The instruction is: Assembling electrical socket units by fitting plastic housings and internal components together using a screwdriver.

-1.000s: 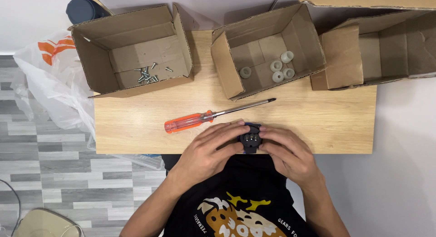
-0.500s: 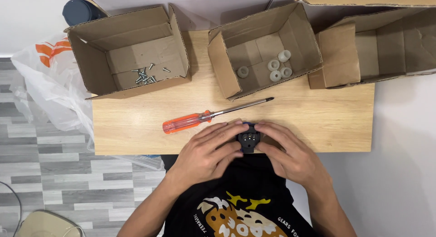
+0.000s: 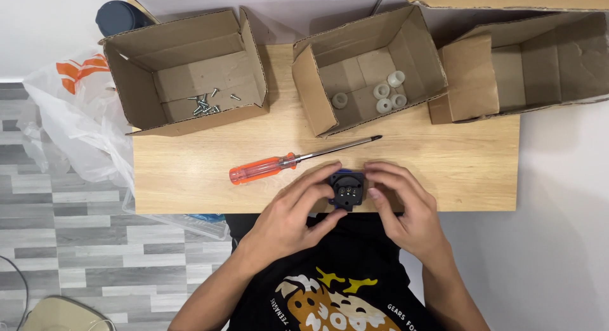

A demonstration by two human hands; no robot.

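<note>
Both hands hold a small black square part (image 3: 346, 189) with a blue underside at the near edge of the wooden table (image 3: 444, 166). My left hand (image 3: 295, 213) grips its left side, with fingers above and below it. My right hand (image 3: 403, 207) pinches its right side with fingertips. Round contacts show on the part's top face. An orange-handled screwdriver (image 3: 279, 166) lies on the table just beyond my left hand, its shaft pointing right.
Three open cardboard boxes stand at the back: the left box (image 3: 184, 77) holds several screws (image 3: 206, 104), the middle box (image 3: 368, 67) several white round parts (image 3: 387, 96), the right box (image 3: 526, 64) shows nothing inside. A white plastic bag (image 3: 70, 115) hangs left of the table.
The view has shifted slightly. My hands have opened a little around the black part, showing more of its top face. The screwdriver has not moved.
</note>
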